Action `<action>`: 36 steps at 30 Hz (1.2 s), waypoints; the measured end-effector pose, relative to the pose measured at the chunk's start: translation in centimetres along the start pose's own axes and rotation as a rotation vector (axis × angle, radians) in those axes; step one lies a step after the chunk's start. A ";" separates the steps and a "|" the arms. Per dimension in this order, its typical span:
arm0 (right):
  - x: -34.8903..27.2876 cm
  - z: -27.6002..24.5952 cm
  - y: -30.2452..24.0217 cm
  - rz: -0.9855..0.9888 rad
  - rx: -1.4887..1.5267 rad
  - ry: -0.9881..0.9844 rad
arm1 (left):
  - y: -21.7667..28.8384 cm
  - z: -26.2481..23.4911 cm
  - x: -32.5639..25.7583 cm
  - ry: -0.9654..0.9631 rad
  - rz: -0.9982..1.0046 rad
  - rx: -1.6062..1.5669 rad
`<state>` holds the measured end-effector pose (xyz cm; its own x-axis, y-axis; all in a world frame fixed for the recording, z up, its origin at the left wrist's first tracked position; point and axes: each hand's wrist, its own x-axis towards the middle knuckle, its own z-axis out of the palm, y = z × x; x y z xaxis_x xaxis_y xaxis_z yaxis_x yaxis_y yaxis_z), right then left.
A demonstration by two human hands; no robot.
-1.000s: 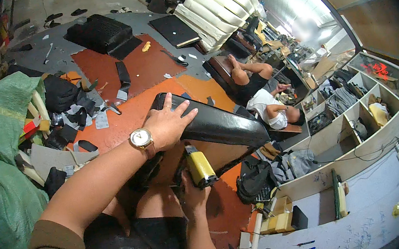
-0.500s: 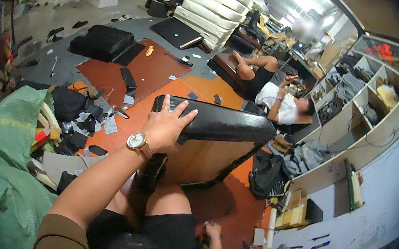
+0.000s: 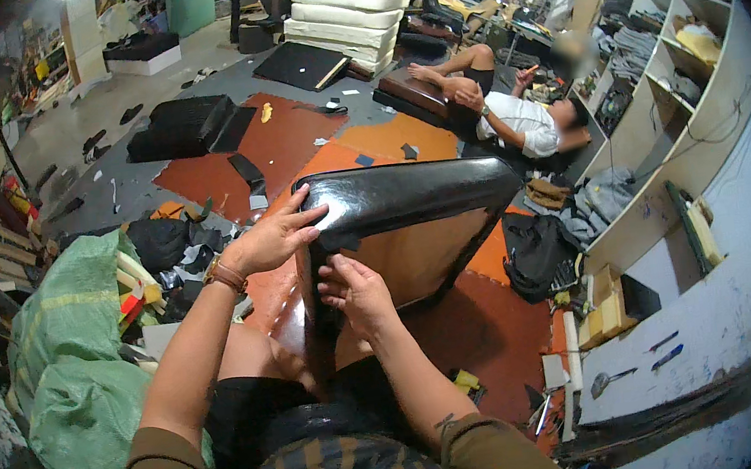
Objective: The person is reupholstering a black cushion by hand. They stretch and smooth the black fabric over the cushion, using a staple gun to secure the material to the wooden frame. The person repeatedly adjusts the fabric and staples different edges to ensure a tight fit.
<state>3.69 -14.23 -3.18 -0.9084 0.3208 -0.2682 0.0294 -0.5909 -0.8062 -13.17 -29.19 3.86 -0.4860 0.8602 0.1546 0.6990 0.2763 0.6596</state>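
Note:
A padded seat panel (image 3: 413,194) stands tilted over my lap, covered in shiny black leather, its bare wooden underside (image 3: 407,263) facing me. My left hand (image 3: 275,239) lies on the panel's near left corner, fingers stretched out over the leather. Just below that corner, my right hand (image 3: 362,294) is closed, thumb and fingers curled together by the edge of the wood. A small dark flap (image 3: 339,241) of leather sticks out right above its thumb. Whatever the right fingers pinch, if anything, is hidden.
A green woven sack (image 3: 82,364) bulges at my left beside leather scraps. A black backpack (image 3: 538,257) lies right of the panel. Ahead are a black cushion (image 3: 184,127) and stacked white foam (image 3: 347,4). Another person (image 3: 521,123) reclines near the shelves (image 3: 667,161).
My right hand has come up from beside my thigh to the panel's corner. My left hand has shifted toward the corner's edge. The view has turned.

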 end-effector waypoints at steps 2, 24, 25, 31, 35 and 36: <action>0.1 0.6 0.2 -0.001 0.095 -0.002 | 0.6 -0.4 -0.5 -0.056 0.023 -0.001; -0.3 1.9 -2.2 0.082 0.137 0.173 | 1.0 5.3 -1.5 0.289 0.207 0.375; -0.6 2.3 -2.7 0.101 0.110 0.182 | 1.0 5.4 -1.6 0.290 0.210 0.366; 0.3 2.5 -3.3 0.006 0.022 0.173 | 0.9 5.8 -1.5 0.369 0.210 0.369; 0.3 2.8 -1.3 -0.205 0.073 0.184 | 0.6 6.5 -1.4 0.488 0.265 0.398; 0.5 2.8 -0.8 -0.241 0.069 0.189 | 0.3 6.8 -1.1 0.522 0.278 0.400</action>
<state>2.05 -15.66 -1.22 -0.7916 0.5863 -0.1720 -0.2119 -0.5275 -0.8227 -8.83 -27.14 -1.09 -0.3793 0.6321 0.6757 0.9239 0.2985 0.2394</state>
